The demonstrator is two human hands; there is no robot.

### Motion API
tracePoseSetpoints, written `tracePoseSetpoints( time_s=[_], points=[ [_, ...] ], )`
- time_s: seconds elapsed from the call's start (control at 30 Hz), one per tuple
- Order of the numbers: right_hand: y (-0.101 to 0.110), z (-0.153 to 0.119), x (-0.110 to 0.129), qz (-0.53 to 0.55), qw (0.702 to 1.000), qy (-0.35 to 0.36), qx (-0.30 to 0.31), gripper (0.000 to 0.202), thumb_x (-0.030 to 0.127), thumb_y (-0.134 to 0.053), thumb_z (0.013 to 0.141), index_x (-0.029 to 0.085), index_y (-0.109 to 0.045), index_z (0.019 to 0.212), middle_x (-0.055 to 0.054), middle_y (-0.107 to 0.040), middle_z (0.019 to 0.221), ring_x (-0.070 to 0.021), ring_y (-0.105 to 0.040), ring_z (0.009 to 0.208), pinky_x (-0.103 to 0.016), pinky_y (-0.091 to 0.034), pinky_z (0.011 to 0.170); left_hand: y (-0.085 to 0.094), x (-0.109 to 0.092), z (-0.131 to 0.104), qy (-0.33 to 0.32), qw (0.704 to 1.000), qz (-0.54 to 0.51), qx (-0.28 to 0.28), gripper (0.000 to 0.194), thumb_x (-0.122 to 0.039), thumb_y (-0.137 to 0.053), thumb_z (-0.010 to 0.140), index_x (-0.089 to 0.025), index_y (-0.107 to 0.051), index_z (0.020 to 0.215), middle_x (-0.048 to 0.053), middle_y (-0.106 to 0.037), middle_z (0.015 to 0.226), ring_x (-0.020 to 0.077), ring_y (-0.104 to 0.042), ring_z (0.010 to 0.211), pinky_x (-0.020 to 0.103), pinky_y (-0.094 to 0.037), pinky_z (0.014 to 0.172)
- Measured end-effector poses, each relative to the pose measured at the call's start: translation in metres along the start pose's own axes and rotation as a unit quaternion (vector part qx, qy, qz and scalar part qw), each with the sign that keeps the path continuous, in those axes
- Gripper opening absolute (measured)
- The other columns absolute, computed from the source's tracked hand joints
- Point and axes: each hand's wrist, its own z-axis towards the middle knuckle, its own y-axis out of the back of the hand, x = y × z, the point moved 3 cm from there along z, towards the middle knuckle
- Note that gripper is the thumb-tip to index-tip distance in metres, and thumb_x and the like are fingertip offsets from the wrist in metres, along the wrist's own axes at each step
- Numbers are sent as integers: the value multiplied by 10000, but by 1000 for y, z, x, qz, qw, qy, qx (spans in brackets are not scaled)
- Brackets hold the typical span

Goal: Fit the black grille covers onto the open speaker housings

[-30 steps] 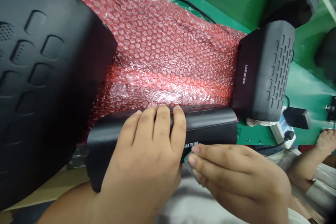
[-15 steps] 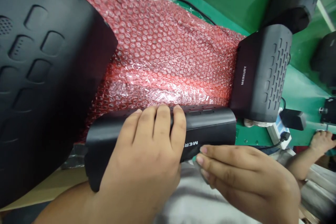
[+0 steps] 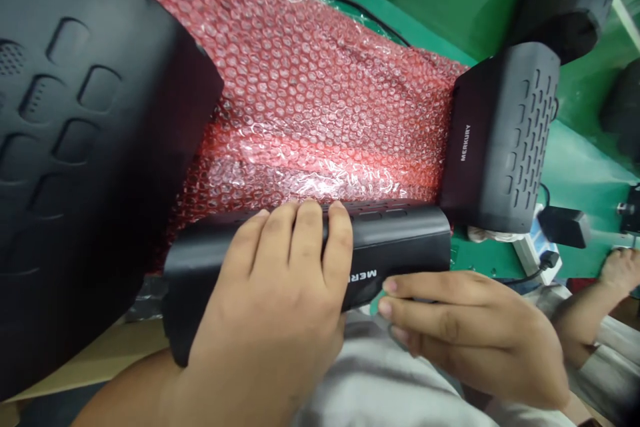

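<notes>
A long black plastic housing with rounded edges and white lettering lies along the near edge of the red bubble wrap. My left hand is wrapped over its top, fingers close together on the slotted face and covering part of the lettering. My right hand is at the lower right of the lettering, its fingertips pinched round a small green piece against the housing's lower edge. Most of that piece is hidden by the fingers, and its kind cannot be made out.
Red bubble wrap covers the green bench. A large black housing stands at left; another marked MERKURY stands at right. Beyond are a further black housing, a power strip, an adapter and another person's hand.
The green piece shows more between my right fingertips, and the right hand has shifted very slightly. My left hand stays put on the housing.
</notes>
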Motion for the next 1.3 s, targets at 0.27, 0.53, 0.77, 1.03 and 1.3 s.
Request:
tracePoseSetpoints(
  time_s=[0.27,0.53,0.77,1.03,1.3],
  points=[
    [1,-5,-3,12,1000,-12,-1,153,133,-618,884,121,-687,1021,-67,-699,1057,-98,-646,1014,-98,-466,975,0,-1,2,1,1000,7,3,557,-216,-545,688,17,-552,1195,252,-631,1096,388,-608,954,510,-497,815],
    [-1,-1,-2,8,1000,25,1,122,107,-625,877,111,-689,981,-31,-713,1038,-111,-604,1098,-145,-432,1052,1,0,1,-1,1000,8,7,570,-221,-554,675,13,-549,1194,247,-628,1096,386,-604,953,510,-493,819],
    [-3,-9,1,-35,998,58,3,138,81,-656,842,109,-686,974,5,-684,1129,-141,-552,1164,-191,-395,1107,0,-1,1,-1,1000,11,12,572,-201,-546,670,4,-535,1204,241,-618,1113,381,-593,973,503,-481,838],
    [-4,-6,4,-66,995,78,-9,71,119,-623,864,128,-692,849,-16,-677,1122,-169,-575,1105,-243,-460,1068,2,0,1,-5,1000,19,24,565,-211,-537,682,2,-514,1205,248,-619,1099,376,-595,965,500,-463,855],
    [16,-37,2,-142,979,-9,-146,193,95,-645,829,170,-658,1007,-71,-669,1047,-222,-612,1015,-370,-568,887,4,-1,4,1,997,27,74,586,-229,-534,723,-9,-448,1259,239,-584,1145,375,-568,1024,504,-443,903]
  ],
)
